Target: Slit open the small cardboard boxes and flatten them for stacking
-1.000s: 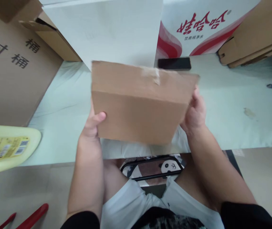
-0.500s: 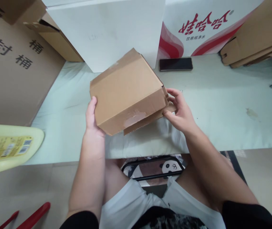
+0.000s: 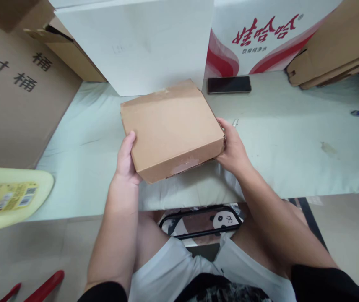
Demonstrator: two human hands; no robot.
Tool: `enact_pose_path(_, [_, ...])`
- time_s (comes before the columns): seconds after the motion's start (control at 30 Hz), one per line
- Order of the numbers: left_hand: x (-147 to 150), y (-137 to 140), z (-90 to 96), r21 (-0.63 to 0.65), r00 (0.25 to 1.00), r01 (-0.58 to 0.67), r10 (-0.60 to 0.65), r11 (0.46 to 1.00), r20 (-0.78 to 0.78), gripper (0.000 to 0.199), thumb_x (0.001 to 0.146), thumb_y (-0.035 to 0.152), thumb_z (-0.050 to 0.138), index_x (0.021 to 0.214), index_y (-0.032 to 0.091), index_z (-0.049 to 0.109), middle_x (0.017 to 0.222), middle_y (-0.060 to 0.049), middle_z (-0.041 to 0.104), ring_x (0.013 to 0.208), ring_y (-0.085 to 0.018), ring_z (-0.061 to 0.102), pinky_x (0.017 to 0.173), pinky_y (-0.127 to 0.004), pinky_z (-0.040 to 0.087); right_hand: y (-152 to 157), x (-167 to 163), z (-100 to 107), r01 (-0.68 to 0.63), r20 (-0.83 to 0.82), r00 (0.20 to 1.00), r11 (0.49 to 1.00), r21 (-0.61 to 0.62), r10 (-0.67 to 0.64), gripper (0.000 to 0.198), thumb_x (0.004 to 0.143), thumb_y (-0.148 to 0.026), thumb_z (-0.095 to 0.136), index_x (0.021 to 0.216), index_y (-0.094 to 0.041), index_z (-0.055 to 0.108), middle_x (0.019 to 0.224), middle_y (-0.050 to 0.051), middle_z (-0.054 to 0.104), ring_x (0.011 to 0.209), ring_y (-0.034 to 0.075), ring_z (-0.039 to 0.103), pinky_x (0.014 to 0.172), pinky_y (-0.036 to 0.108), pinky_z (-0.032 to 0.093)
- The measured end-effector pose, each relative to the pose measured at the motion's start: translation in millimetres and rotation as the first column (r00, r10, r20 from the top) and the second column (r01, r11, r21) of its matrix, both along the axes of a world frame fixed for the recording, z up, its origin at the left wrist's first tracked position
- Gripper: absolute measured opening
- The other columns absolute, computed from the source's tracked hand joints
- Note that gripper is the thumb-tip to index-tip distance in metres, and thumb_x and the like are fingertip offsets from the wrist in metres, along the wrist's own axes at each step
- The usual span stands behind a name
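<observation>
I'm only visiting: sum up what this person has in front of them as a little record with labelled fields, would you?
Held: carton, pale patch on its near side
Left hand: on the carton's left side, thumb on top
Right hand: at its right side, fingers partly hidden
Beyond the carton: white box; phone, lying flat
Far left: yellow bottle
Unclear: whether the carton touches the table

Counted: one held brown box [image 3: 173,130], one phone [image 3: 229,84], one yellow bottle [image 3: 42,184], one red-lettered box [image 3: 274,58], one panda figure [image 3: 222,219], two long red objects [image 3: 45,287].
</observation>
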State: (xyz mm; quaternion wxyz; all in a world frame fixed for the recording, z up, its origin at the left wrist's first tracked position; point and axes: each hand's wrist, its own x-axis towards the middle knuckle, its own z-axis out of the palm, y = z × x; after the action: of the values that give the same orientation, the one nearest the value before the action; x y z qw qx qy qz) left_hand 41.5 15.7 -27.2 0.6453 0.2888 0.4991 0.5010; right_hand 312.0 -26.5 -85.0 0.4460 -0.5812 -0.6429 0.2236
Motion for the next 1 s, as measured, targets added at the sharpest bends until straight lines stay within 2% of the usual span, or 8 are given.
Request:
enact_pose_path(0.17, [-0.9,-1.3,3.0,0.023,0.999,0.012,-0.013,1.000,0.034,0.048,0.073,0.055,0.078,0.107,0.022,0.071,0.101,-0.006,0.081,0.133,-0.036,0.063,0.109,-0.050,0.057,0.1,-1.1,0.2,0.061,-0.007,0.998,0.998,-0.003,-0.061,0.083,0.071,-0.035,0.081,0.146,-0.031,0.046,0.145,0.013,0.058,0.129,0.036,0.059,0.101,0.058,0.055])
enact_pose_path(0.4, [4.6,-3.5,7.6,-0.008,0.995,-0.055,0.055,0.998,0.084,0.038,0.077,0.046,0.075,0.105,0.021,0.073,0.101,-0.006,0.081,0.133,-0.035,0.063,0.110,-0.049,0.056,-4.4,-4.9,13.0,0.182,-0.039,0.983,0.983,-0.003,-0.182,0.064,0.073,-0.029,0.071,0.135,-0.029,0.053,0.133,0.010,0.069,0.118,0.032,0.068,0.098,0.054,0.057])
enact_pose_path(0.5, [6.0,-2.6,8.3,-0.027,0.996,-0.062,0.064,0.998,0.069,0.033,0.082,0.047,0.070,0.104,0.023,0.073,0.104,-0.007,0.081,0.130,-0.033,0.065,0.107,-0.048,0.058,-6.2,-4.4,17.7,0.191,-0.090,0.978,0.981,0.022,-0.189,0.063,0.072,-0.033,0.075,0.131,-0.031,0.054,0.126,0.008,0.074,0.110,0.030,0.072,0.090,0.048,0.060])
enact_pose_path(0.6, [5.4,-0.2,9.9,-0.083,0.995,-0.053,0.059,0.995,0.079,0.034,0.087,0.049,0.064,0.107,0.023,0.073,0.102,-0.007,0.080,0.123,-0.033,0.069,0.102,-0.046,0.060,-7.6,-1.3,22.1,0.151,-0.105,0.984,0.985,0.087,-0.141,0.055,0.078,-0.037,0.073,0.129,-0.030,0.056,0.126,0.008,0.075,0.111,0.029,0.073,0.090,0.045,0.061])
enact_pose_path(0.77, [-0.3,1.9,13.8,-0.110,0.982,-0.142,0.154,0.984,0.112,0.038,0.094,0.050,0.053,0.107,0.021,0.073,0.094,-0.006,0.079,0.097,-0.025,0.074,0.080,-0.033,0.064,-7.0,4.4,21.3,0.079,-0.067,0.996,0.975,0.209,-0.066,0.044,0.100,-0.047,0.050,0.136,-0.026,0.063,0.134,0.008,0.072,0.127,0.027,0.068,0.108,0.045,0.057])
enact_pose_path(0.87, [-6.3,1.1,13.3,-0.014,0.978,-0.025,0.027,1.000,0.204,0.041,0.088,0.057,0.057,0.102,0.022,0.072,0.096,-0.005,0.077,0.087,-0.023,0.072,0.061,-0.029,0.060,-4.7,3.9,15.7,0.148,-0.081,0.988,0.964,0.223,-0.133,0.050,0.103,-0.056,0.042,0.131,-0.023,0.068,0.127,0.009,0.074,0.122,0.027,0.070,0.107,0.045,0.057])
enact_pose_path(0.93, [-9.5,0.5,9.8,0.073,0.972,0.069,-0.084,0.995,0.221,0.030,0.075,0.048,0.072,0.094,0.025,0.071,0.090,-0.002,0.075,0.077,-0.021,0.069,0.049,-0.026,0.052,-3.6,2.3,12.7,0.237,-0.141,0.966,0.957,0.165,-0.215,0.052,0.103,-0.061,0.043,0.124,-0.022,0.070,0.113,0.009,0.076,0.109,0.026,0.073,0.097,0.042,0.060])
enact_pose_path(1.0, [-10.0,0.0,3.1,0.143,0.981,0.098,-0.120,0.985,0.154,0.032,0.063,0.034,0.081,0.092,0.027,0.069,0.085,0.000,0.072,0.071,-0.018,0.066,0.045,-0.025,0.047,-3.2,0.7,11.5,0.316,-0.207,0.934,0.943,0.103,-0.290,0.053,0.101,-0.064,0.045,0.120,-0.021,0.071,0.102,0.009,0.076,0.103,0.025,0.073,0.091,0.039,0.061])
